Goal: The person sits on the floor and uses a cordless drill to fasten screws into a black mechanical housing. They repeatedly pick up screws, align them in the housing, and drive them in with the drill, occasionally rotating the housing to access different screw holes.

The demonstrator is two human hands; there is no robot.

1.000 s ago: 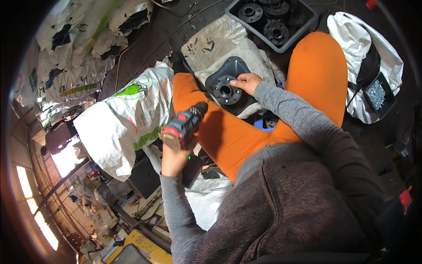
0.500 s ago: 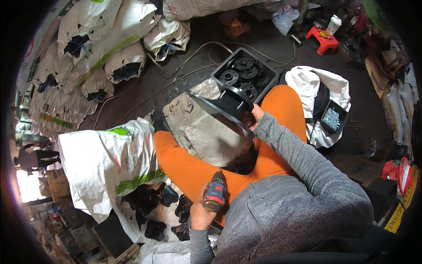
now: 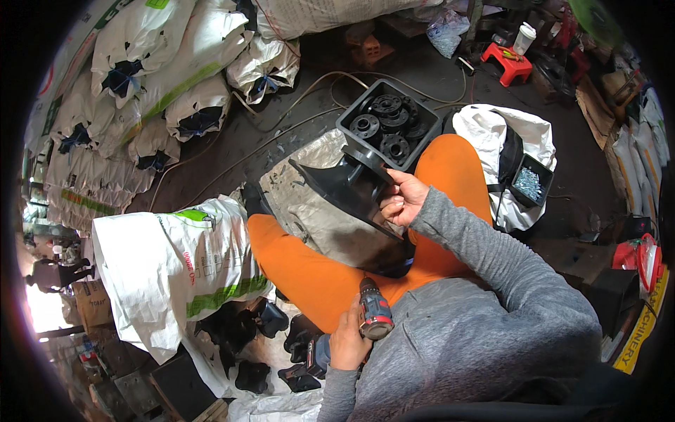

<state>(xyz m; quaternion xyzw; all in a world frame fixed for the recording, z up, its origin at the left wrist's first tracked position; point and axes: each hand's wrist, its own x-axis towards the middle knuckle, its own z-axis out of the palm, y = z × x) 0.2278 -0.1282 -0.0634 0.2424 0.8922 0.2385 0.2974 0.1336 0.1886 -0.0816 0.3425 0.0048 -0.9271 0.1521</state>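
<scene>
– Close to the body (image 3: 478, 330), what in the left hand (image 3: 349, 346)?
– A cordless drill (image 3: 375, 314), grasped firmly, with fingers curled round the handle. Chuck pointing forward, away from the body.
– And down beside the left thigh (image 3: 302, 271)?
– Black lobed parts (image 3: 252, 377), strewn loosely on pale sheeting (image 3: 278, 316), next to a white sack (image 3: 140, 267) with a green band.
– Between the legs, then?
– A black plate (image 3: 341, 184) with a round flange, tilted steeply over worn sacking (image 3: 309, 225). Clasped at the flange's rim by the right hand (image 3: 406, 202): thumb along the edge, other fingers bent in below.
– Touching the sacking?
– Hard to tell from here. Well apart from the drill, though.
– Just beyond the right knee (image 3: 450, 158)?
– A dark grey tub (image 3: 415, 103), piled with black hubs (image 3: 363, 126). To the right, a small black tray (image 3: 532, 160) of shiny metal pieces (image 3: 529, 181), lying against a white bag (image 3: 538, 133).
– Farther off?
– A hose (image 3: 309, 105) across the dark floor (image 3: 225, 158), stacked pale bags (image 3: 140, 56) on the left, a red stool (image 3: 512, 67) near a white cup (image 3: 524, 39) on the right.
</scene>
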